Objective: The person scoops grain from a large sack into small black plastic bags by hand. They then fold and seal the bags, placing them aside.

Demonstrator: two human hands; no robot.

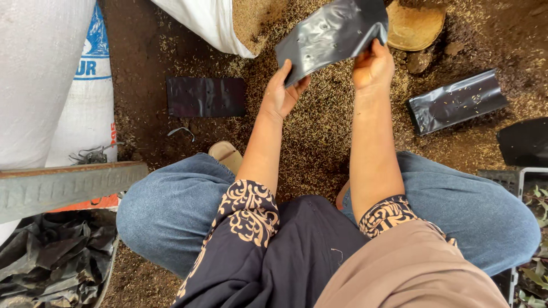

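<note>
I sat on the soil floor [319, 142] with both knees spread, holding a black perforated plastic bag [331, 34] up before me. My left hand [281, 94] had its grip closed on the bag's lower corner, thumb in front; my right hand [372, 65] pinched its right edge. Bare husk-strewn ground lay open between my arms. A flat black bag [206, 97] lay to the left, a filled black bag [456, 101] to the right, both apart from my hands. An open white sack of husks [220, 23] sat beyond, white sacks [45, 80] crowding the left edge.
</note>
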